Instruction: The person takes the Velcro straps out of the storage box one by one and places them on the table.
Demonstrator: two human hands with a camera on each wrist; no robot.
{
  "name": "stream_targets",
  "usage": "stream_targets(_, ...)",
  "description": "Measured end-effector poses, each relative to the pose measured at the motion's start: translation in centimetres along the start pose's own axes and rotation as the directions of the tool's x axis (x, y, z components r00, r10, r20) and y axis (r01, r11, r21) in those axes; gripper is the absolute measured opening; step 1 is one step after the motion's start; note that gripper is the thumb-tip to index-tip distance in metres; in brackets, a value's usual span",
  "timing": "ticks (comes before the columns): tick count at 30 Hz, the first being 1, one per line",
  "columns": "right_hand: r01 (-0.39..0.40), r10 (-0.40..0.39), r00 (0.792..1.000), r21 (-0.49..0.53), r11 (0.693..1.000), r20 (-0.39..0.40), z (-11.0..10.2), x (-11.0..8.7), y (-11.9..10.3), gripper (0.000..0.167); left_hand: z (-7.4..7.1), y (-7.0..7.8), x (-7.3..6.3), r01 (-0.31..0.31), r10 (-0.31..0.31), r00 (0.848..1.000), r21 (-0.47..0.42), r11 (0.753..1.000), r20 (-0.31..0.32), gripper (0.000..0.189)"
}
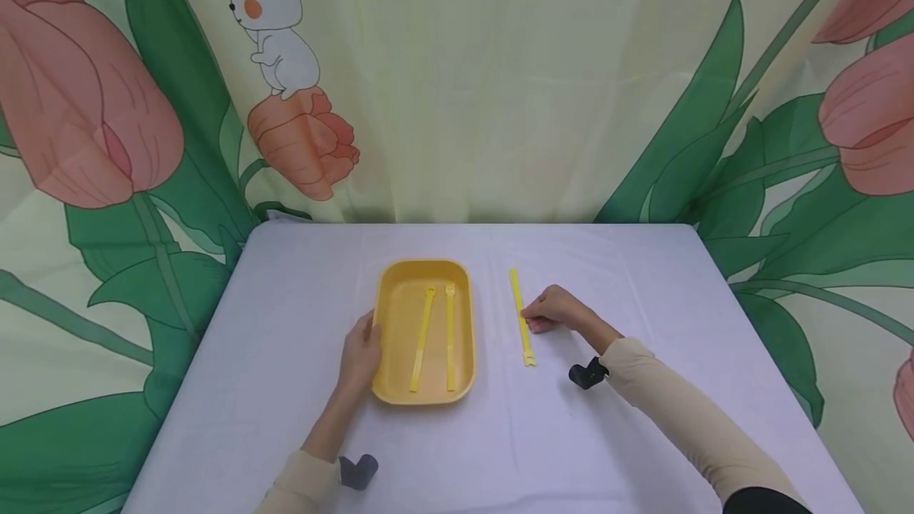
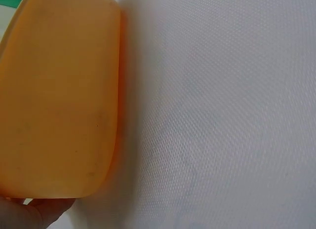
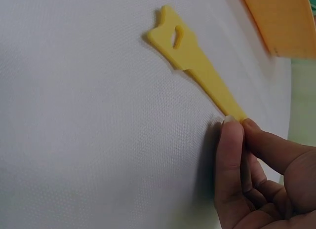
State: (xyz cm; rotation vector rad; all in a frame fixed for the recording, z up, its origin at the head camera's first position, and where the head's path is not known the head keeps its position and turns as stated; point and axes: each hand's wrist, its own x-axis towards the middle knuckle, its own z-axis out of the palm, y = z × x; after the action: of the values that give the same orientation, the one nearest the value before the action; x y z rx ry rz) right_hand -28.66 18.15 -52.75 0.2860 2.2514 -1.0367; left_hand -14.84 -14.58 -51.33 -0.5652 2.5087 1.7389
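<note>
A yellow rectangular tray (image 1: 444,397) stands left of centre on the table. My left hand (image 1: 360,351) grips its left side near the rim; in the left wrist view the tray's outer wall (image 2: 59,100) hides most of that hand. My right hand (image 1: 557,309) pinches a long thin yellow plastic strip (image 1: 519,296) between thumb and fingertips, partway along its length. In the right wrist view the strip's wider end (image 3: 173,39) shows a slot and a notched tip, like a small saw handle, close over the cloth. Two similar yellow strips (image 1: 423,339) lie lengthwise inside the tray.
A white cloth (image 1: 300,284) covers the table. Behind it hangs a curtain (image 1: 471,86) printed with tulips and a rabbit. Black wrist mounts (image 1: 589,373) sit at both cuffs, low over the cloth.
</note>
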Motion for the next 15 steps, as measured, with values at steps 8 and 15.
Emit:
stream_targets(8, 0.043, -0.043, 0.999, -0.038, 0.998, -0.014, 0.06, -0.37, 0.22, 0.020, 0.26, 0.06, -0.03, 0.032, -0.032, 0.999, 0.015, 0.999, 0.000, 0.044)
stream_targets(15, 0.065, -0.066, 0.998, -0.058, 0.996, -0.017, 0.03, -0.73, 0.20, 0.020, 0.17, 0.07, -0.18, 0.026, -0.026, 1.000, 0.005, 1.000, 0.006, 0.044)
